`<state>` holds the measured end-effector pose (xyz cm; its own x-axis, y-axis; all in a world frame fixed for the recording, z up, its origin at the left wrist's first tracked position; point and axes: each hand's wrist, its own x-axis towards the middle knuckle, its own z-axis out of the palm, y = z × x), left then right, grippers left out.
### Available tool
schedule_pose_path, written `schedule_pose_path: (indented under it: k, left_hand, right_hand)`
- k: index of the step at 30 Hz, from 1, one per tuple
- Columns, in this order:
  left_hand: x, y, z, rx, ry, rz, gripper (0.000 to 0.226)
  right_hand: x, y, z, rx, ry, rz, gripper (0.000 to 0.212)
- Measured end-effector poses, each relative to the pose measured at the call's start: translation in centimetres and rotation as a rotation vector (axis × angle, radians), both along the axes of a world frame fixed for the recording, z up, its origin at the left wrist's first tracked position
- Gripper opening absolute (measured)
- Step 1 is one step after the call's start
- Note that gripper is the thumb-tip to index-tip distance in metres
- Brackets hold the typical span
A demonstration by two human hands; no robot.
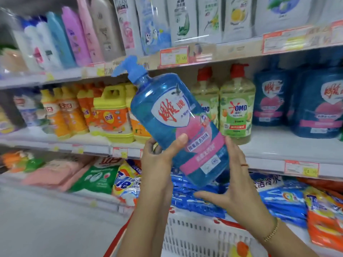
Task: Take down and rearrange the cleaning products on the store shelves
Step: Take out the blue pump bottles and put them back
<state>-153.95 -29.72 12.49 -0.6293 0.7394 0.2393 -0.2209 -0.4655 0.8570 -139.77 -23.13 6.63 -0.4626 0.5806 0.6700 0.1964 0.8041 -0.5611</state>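
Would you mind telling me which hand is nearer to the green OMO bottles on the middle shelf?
Right. The right hand supports the blue pump bottle just below the green OMO bottles; the left hand grips its far side, farther left.

Your left hand (157, 160) shows its thumb on the blue pump bottle (167, 108); its fingers curl behind the bottle, their tips out of sight. Left of those fingers the shelf bottles (55, 39) smear into blur. Above your fingers the price tags (174, 56) are too soft to read. Below your fingers the bottom edge cuts off the white basket (204, 236). High above, the refill pouches (185, 19) lose their tops at the upper edge.
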Motion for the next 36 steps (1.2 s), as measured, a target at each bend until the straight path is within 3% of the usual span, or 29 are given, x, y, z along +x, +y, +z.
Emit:
schedule_pose_path:
  k: [4,8,11,16,19,22,25,27,30,33,36]
  left_hand:
    - [1.3,0.4,-0.1,0.007,0.002,-0.096,0.07]
    - [0.4,0.5,0.0,0.063,0.113,-0.26,0.078]
    - [-0.8,1.1,-0.3,0.108,0.103,-0.41,0.085]
    - [-2.4,1.7,-1.7,0.121,0.051,-0.49,0.102]
    - [-3.3,1.9,-2.0,0.141,0.017,-0.497,0.088]
    - [-4.0,1.4,-2.2,0.148,0.006,-0.473,0.067]
    - [-3.9,0.9,-1.8,0.156,-0.049,-0.379,0.082]
    - [-3.4,0.9,-1.7,0.147,-0.085,-0.302,0.084]
    - [-3.2,0.9,-1.9,0.105,-0.14,-0.176,0.071]
    - [-3.2,0.7,-2.0,0.089,-0.139,-0.115,0.068]
    - [-2.7,0.6,-1.8,0.09,-0.108,-0.063,0.068]
  right_hand:
    - [-1.2,0.7,-0.3,0.16,0.269,-0.106,0.118]
    - [0.3,1.7,0.8,0.194,0.287,-0.047,0.098]
    - [1.3,1.5,2.3,-0.103,0.387,0.245,0.091]
    - [1.4,1.6,2.1,-0.665,0.51,0.713,0.089]
    - [0.7,1.5,1.4,-1.053,0.507,0.911,0.08]
    - [0.3,1.6,0.9,-1.258,0.501,0.997,0.072]
    - [0.2,1.5,2.1,-1.384,0.495,0.919,0.071]
    - [0.1,1.4,3.0,-1.341,0.456,0.812,0.062]
    - [-0.1,1.3,3.4,-1.07,0.448,0.667,0.057]
    - [0.3,1.3,3.2,-0.576,0.415,0.314,0.058]
    - [0.0,1.1,2.6,0.002,0.128,0.164,0.092]
